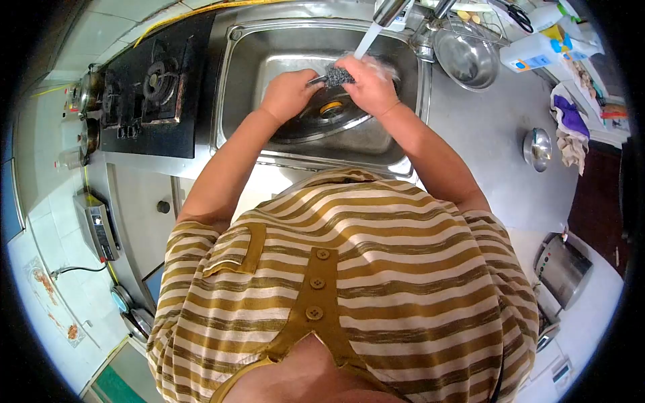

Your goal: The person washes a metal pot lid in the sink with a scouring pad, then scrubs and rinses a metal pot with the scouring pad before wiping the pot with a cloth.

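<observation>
- Stove [138, 67]: left of sink [242, 87].
- Large bowl [470, 64]: right of sink.
- Small bowl [537, 149]: on counter [470, 121], farther right.
- Scrubber [339, 76]: between left hand [290, 94] and right hand [369, 84].

Kitchen, steel sink [242, 101], running tap [389, 11], gas stove [141, 94], tiled wall [102, 31]

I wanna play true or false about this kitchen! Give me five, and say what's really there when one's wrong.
1. Water is running from the tap. True.
2. The stove is right of the sink in the picture. False: it is on the left.
3. The right hand touches a dark scrubber. True.
4. The shirt has polka dots. False: it has stripes.
5. The left hand is over the sink. True.
</observation>
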{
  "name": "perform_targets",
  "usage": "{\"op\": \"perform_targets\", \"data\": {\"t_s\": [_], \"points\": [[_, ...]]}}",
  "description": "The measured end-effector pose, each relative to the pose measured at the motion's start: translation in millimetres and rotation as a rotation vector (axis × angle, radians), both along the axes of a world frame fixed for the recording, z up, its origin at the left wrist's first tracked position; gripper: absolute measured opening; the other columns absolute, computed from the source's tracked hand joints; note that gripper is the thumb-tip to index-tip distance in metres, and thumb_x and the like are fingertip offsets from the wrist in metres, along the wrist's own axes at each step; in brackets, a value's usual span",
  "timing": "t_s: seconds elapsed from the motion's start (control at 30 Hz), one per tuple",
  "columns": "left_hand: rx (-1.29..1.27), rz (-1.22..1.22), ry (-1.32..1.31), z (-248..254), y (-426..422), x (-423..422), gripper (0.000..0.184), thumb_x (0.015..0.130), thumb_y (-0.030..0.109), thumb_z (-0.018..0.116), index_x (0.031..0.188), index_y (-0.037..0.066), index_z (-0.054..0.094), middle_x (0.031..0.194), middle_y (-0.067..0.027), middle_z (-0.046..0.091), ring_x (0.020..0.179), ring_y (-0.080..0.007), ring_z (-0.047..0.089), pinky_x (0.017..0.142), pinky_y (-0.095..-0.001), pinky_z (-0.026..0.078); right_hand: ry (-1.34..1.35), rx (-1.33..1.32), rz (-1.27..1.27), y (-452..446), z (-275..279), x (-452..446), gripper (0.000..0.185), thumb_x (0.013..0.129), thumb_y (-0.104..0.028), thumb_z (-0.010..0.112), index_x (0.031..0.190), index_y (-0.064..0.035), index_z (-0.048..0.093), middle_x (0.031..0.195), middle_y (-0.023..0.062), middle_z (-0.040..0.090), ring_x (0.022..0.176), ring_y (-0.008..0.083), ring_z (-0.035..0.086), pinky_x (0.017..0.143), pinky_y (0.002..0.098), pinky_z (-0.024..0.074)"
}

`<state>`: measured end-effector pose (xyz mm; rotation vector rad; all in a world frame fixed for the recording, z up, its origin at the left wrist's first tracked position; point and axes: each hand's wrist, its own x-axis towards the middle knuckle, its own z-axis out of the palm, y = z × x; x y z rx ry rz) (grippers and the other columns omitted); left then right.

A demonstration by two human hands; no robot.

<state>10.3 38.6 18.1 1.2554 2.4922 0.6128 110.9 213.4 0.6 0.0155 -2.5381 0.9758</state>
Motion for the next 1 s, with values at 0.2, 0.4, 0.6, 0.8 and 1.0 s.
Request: {"op": "perform_targets", "data": {"t_s": [0.2,0.4,0.6,0.8,1.0], "points": [[0.295,0.404,-0.289,3,-48,-18,0.019,0.083,0.022,0.063,0.093,0.006,0.065,0.067,-0.0059,0.06,0.056,-0.0135,0.053,0.054,-0.0287,0.043,-0.068,-0.603,-0.326,65,-77,-5,0.034,0.076,-0.01,0.066,0.107,-0.0067,0.054,0.097,0.0064,0.061,0.085,0.0159,0.057,0.078,0.0282,0.0448],[0.845,0.795,-0.625,3,-76,-10,0.02,0.086,0.017,0.06,0.098,0.0,0.061,0.085,-0.0015,0.062,0.073,-0.0097,0.053,0.068,-0.0255,0.044,-0.286,-1.426,-0.59,35,-143,22,0.031,0.079,-0.016,0.067,0.105,-0.0054,0.055,0.093,0.006,0.062,0.082,0.0173,0.059,0.072,0.0326,0.048],[1.091,1.034,-0.782,-27,-93,13,0.023,0.087,0.016,0.059,0.105,0.002,0.055,0.095,-0.007,0.06,0.083,-0.0177,0.057,0.076,-0.0317,0.046,-0.809,-1.964,-0.612,-38,-182,47,0.025,0.081,-0.024,0.065,0.101,-0.0121,0.056,0.087,0.0032,0.061,0.078,0.0216,0.058,0.066,0.0443,0.0465],[1.088,1.268,-0.917,-86,-120,14,0.038,0.087,0.02,0.056,0.118,0.002,0.044,0.108,-0.0128,0.055,0.094,-0.0252,0.056,0.08,-0.0401,0.048,-0.51,-1.812,-0.509,-23,-152,53,0.033,0.073,-0.007,0.067,0.103,-0.0082,0.052,0.091,0.0071,0.06,0.08,0.0241,0.059,0.068,0.042,0.0495],[0.944,1.441,-1.171,-140,-110,28,0.033,0.088,0.014,0.053,0.116,0.002,0.042,0.103,-0.0146,0.055,0.086,-0.0277,0.057,0.071,-0.0432,0.05,-0.159,-1.4,-0.501,13,-108,38,0.032,0.068,0.003,0.062,0.097,-0.0043,0.051,0.085,0.0053,0.059,0.074,0.0174,0.056,0.068,0.0322,0.0466]]}}
